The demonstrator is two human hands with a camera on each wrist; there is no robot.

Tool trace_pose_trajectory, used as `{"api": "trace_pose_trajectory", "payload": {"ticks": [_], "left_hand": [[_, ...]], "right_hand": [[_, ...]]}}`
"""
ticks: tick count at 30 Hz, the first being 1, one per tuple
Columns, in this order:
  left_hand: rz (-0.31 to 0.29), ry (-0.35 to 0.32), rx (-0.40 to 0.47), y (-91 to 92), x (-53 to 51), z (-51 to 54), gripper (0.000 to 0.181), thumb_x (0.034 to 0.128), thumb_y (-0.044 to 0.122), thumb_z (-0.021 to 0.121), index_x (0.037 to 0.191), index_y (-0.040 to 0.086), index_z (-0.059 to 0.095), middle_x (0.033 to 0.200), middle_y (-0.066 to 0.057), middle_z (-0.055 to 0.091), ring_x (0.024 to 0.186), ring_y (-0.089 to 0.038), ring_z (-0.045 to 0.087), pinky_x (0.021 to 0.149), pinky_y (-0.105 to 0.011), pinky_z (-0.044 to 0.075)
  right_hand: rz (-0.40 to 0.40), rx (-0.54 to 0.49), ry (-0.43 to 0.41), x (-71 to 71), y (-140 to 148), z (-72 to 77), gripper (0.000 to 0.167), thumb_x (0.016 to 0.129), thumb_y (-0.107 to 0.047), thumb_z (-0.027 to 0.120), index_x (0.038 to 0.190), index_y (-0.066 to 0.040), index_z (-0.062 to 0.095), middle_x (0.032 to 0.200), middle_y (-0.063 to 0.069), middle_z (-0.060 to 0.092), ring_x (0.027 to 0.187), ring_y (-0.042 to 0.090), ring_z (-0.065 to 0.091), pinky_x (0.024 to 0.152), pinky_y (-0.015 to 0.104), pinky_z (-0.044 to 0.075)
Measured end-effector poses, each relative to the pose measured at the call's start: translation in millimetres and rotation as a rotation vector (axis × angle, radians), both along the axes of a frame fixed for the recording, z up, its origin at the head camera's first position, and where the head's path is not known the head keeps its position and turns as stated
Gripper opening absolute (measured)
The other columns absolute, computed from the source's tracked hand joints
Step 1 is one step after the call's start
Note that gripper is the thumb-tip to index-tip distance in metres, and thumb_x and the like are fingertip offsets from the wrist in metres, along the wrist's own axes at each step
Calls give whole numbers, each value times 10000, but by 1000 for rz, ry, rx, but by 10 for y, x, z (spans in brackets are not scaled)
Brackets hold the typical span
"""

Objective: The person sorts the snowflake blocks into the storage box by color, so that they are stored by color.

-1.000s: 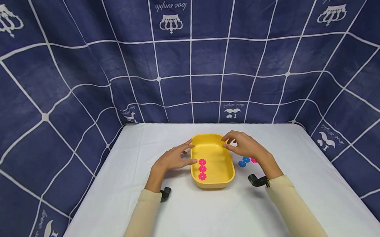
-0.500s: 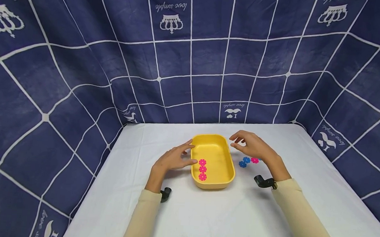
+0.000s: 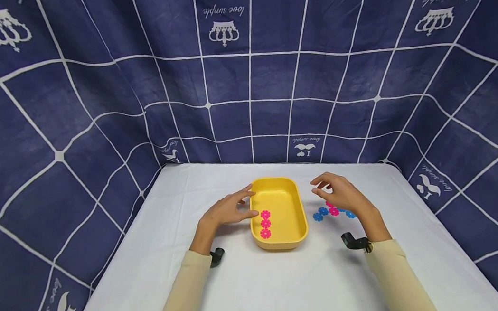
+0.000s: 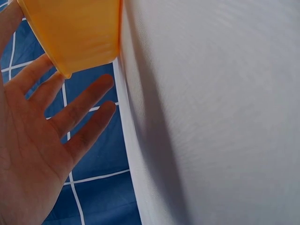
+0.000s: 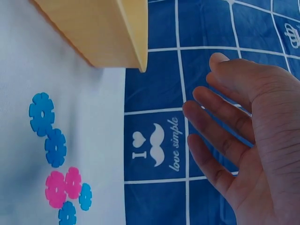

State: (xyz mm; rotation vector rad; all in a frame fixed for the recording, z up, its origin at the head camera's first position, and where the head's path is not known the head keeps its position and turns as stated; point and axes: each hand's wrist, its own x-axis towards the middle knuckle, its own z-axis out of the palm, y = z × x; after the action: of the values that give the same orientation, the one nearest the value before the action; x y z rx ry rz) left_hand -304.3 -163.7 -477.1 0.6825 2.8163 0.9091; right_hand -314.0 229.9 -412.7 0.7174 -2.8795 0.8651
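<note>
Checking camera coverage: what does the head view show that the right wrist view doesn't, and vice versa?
Only head: the left hand, beige fabric sleeves, and three pink flower-shaped pieces inside the yellow rounded-rectangle tray.

Only right wrist: the palm side of the right hand, holding nothing, and centre holes in the blue flower-shaped pieces outside the tray; too small to make out from the head.

Both: the tray, the right hand, those blue pieces, two loose pink pieces, the white cloth surface and the navy cloth with white grid lines.
</note>
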Motion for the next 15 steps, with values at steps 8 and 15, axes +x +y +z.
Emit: {"api": "trace_pose_trajectory", "payload": {"ticks": [8,15], "left_hand": [[-6,-2,-6,-3,-7,-11,857,915,698,722,1611,237,527,1753,148,305,1311,-204,645,1114,-540,502],[1,0,-18,-4,-17,-2,862,910,726,709,1614,266,521,1751,178,292,1314,-187,643,1120,-532,498]], "right_hand": [[-35,-2,-10,8,77,-27,363,1035,-260,753,1326,-47,717,1272,144,733,1149,331,684,1037,584,560],[-44,-9,-6,4,109,-32,379,1034,-251,756,1334,-24,711,1278,163,731,1152,341,685,1049,591,550]]}}
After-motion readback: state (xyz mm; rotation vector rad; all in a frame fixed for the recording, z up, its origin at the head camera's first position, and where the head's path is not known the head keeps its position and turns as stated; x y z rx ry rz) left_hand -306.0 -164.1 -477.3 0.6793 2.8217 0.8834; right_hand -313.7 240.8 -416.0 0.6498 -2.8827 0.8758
